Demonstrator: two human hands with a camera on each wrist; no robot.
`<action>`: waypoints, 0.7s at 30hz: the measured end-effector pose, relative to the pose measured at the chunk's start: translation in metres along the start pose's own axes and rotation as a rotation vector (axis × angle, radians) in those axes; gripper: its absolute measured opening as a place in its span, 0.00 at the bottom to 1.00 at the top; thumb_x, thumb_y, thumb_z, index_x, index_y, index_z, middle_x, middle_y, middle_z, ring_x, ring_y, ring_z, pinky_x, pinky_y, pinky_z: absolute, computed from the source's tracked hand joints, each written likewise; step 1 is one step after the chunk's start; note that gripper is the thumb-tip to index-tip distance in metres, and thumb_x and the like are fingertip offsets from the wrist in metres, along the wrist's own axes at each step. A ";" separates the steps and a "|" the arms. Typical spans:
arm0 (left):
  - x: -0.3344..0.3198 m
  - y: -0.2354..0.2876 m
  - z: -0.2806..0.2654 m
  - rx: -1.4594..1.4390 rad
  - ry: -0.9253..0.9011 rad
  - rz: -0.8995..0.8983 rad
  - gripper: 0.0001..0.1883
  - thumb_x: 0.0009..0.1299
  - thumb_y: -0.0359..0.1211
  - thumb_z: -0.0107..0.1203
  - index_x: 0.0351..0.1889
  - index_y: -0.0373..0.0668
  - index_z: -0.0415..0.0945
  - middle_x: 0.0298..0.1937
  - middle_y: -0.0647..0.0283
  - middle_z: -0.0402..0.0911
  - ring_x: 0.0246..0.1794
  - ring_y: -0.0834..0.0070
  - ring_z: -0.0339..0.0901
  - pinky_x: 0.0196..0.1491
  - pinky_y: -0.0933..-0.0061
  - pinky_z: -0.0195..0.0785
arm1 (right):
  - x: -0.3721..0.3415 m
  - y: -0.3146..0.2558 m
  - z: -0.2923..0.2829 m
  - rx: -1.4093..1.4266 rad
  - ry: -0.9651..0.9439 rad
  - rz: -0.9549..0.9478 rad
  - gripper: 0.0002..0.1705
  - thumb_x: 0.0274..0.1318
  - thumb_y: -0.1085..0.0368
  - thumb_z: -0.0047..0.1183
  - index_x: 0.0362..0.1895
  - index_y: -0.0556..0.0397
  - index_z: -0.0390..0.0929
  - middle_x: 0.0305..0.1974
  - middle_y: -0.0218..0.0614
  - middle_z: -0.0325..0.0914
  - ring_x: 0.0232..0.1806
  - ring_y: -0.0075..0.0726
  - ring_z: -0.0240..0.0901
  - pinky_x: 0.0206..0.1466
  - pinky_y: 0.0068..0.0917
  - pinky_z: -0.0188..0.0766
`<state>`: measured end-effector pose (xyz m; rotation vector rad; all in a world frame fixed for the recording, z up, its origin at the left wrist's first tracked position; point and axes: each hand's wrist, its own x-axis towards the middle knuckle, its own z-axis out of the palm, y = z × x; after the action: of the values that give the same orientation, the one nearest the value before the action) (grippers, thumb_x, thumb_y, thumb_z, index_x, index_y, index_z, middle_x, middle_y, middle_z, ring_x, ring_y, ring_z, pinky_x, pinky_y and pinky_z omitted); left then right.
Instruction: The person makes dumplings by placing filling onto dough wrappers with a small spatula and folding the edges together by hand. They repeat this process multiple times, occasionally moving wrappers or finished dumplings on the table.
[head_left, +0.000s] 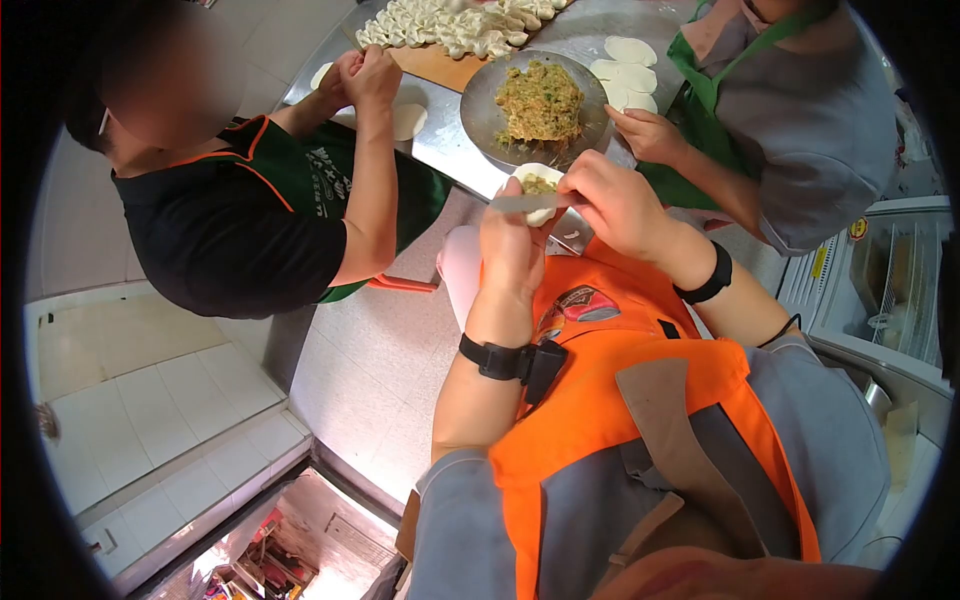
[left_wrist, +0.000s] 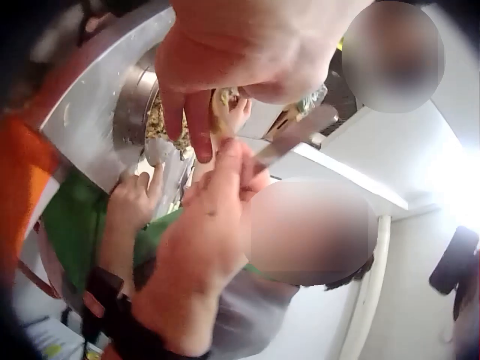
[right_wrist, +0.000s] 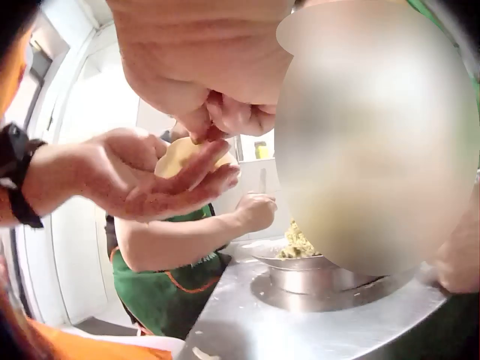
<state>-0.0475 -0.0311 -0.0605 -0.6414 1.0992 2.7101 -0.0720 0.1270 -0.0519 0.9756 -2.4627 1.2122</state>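
My left hand (head_left: 508, 240) holds a round dumpling wrapper (head_left: 530, 211) in its palm, a little of the filling (head_left: 540, 185) on top. In the right wrist view the left fingers curve up around the pale wrapper (right_wrist: 178, 156). My right hand (head_left: 612, 205) grips a flat metal spatula (head_left: 522, 203), whose blade crosses over the wrapper. The left wrist view shows the spatula blade (left_wrist: 296, 139) sticking out past the right hand (left_wrist: 217, 217). Just beyond both hands is a wide metal pan (head_left: 476, 112) heaped with green and yellow filling (head_left: 540, 100).
On the metal table (head_left: 445, 150), many folded dumplings (head_left: 450, 25) cover a wooden board (head_left: 430, 66) at the back. Loose wrappers (head_left: 625, 78) lie right of the pan. One person (head_left: 250, 200) works at the left, another (head_left: 820, 120) at the right with a hand near the pan.
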 end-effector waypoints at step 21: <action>-0.063 -0.002 0.030 0.550 -0.181 0.511 0.14 0.70 0.27 0.55 0.52 0.35 0.69 0.44 0.58 0.77 0.45 0.74 0.77 0.46 0.71 0.71 | 0.002 -0.016 -0.027 0.903 -0.034 0.423 0.07 0.61 0.69 0.57 0.42 0.56 0.77 0.34 0.21 0.74 0.34 0.12 0.66 0.36 0.13 0.63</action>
<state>-0.0006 -0.0076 -0.0152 -0.0234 2.0609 2.5457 -0.0654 0.1393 -0.0237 0.6164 -2.1723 2.5764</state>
